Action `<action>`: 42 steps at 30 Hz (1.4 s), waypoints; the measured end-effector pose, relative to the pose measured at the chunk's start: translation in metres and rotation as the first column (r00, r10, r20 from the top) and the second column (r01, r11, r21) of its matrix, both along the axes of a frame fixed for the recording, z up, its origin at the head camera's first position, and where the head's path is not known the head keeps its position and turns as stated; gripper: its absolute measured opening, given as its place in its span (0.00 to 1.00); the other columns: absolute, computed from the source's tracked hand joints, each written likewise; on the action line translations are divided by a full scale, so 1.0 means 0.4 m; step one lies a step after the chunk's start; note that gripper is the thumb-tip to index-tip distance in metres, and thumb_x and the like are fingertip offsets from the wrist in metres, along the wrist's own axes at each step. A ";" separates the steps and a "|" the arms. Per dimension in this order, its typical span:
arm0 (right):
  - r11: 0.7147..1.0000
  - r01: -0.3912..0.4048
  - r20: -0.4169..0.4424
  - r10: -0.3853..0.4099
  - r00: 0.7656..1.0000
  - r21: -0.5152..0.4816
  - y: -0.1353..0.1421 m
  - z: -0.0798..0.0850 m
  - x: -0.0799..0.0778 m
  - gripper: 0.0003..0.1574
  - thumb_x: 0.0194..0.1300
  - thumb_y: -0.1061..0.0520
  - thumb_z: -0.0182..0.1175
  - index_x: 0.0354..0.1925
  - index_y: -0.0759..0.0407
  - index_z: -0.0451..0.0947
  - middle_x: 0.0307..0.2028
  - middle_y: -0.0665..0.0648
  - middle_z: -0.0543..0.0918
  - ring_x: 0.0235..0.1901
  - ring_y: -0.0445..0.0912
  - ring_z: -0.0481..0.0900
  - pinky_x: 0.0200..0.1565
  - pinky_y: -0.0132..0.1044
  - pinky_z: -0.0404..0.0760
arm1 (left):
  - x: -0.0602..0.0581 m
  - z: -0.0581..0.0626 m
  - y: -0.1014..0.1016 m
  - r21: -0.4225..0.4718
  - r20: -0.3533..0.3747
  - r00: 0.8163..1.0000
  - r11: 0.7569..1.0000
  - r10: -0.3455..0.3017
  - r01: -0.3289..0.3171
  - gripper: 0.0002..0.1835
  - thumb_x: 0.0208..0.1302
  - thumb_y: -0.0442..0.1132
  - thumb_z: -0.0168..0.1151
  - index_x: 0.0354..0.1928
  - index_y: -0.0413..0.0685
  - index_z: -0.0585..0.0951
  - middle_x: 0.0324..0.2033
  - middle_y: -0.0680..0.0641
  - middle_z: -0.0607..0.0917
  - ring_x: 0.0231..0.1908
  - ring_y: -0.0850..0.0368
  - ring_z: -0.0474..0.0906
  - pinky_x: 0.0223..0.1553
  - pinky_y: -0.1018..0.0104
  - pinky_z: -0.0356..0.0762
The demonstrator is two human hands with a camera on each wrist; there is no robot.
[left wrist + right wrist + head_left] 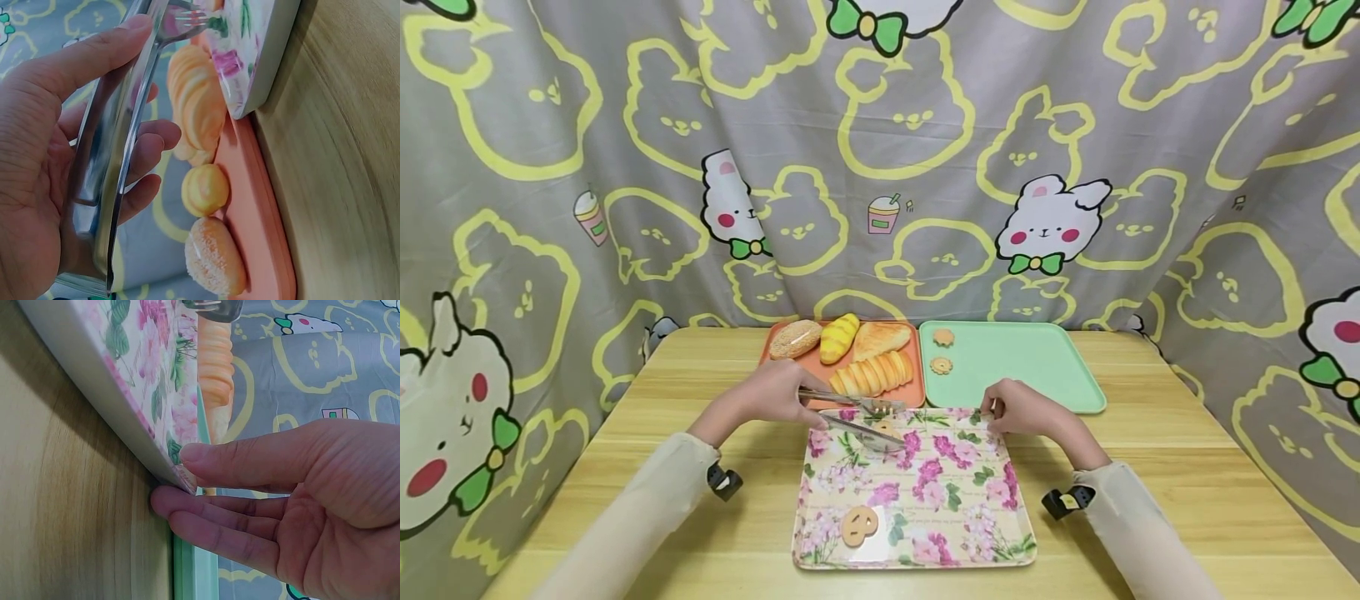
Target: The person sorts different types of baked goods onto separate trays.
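My left hand [778,396] grips a pair of metal serving tongs [109,144], thumb on one side and fingers on the other. The tongs' fork-like upper end and flat lower end reach over the far left part of a floral tray [917,508]. A small cookie [887,428] shows between those ends; I cannot tell whether they pinch it. Nearer the front of this tray lies a round cookie [859,526] with cut-out holes. At the tray's far right corner, my right hand [1026,408] pinches the rim, thumb above and fingertips beneath.
Behind the floral tray, an orange tray [808,367] carries a seeded bun [796,339], a yellow roll [839,338], a flat pastry [882,340] and a ridged bread [872,374]. Beside it, a green tray [1015,367] holds two scalloped cookies [942,365]. A patterned curtain [917,167] hangs behind.
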State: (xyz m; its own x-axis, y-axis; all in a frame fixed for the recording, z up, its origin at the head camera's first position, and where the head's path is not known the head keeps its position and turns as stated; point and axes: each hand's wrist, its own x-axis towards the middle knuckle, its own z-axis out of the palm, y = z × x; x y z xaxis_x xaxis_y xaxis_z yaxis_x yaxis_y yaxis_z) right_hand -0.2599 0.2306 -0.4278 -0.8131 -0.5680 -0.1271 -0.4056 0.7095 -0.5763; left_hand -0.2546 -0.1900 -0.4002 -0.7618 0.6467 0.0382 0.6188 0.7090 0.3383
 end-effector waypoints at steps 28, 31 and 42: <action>1.000 0.002 -0.007 -0.002 1.000 0.006 -0.001 0.002 0.002 0.07 0.63 0.69 0.66 0.41 0.68 0.83 0.27 0.56 0.82 0.24 0.40 0.77 0.31 0.34 0.77 | 0.007 -0.011 0.015 0.012 0.012 0.999 0.999 -0.053 0.052 0.18 0.60 0.54 0.74 0.47 0.53 0.91 0.41 0.53 0.92 0.27 0.72 0.76 0.31 0.70 0.71; 1.000 0.002 -0.008 -0.002 1.000 0.007 -0.001 0.001 0.001 0.07 0.63 0.69 0.66 0.41 0.68 0.83 0.27 0.55 0.82 0.25 0.40 0.77 0.31 0.34 0.77 | 0.011 -0.008 0.016 0.016 0.012 0.999 0.998 -0.053 0.053 0.18 0.61 0.54 0.74 0.47 0.53 0.91 0.41 0.53 0.92 0.31 0.72 0.81 0.34 0.70 0.75; 1.000 -0.003 -0.011 0.003 1.000 0.003 -0.001 -0.001 0.000 0.06 0.62 0.70 0.66 0.40 0.67 0.83 0.26 0.55 0.81 0.24 0.41 0.76 0.32 0.35 0.77 | 0.022 0.004 0.002 0.009 -0.023 0.999 0.999 -0.032 0.032 0.18 0.59 0.55 0.75 0.49 0.58 0.91 0.41 0.55 0.92 0.28 0.72 0.80 0.33 0.70 0.75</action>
State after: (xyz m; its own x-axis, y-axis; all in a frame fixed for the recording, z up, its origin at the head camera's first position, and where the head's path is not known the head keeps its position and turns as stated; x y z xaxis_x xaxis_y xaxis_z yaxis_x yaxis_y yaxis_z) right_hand -0.2598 0.2303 -0.4281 -0.8129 -0.5699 -0.1200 -0.4137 0.7100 -0.5698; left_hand -0.2458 -0.1892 -0.3987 -0.7397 0.6701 0.0619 0.6488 0.6857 0.3300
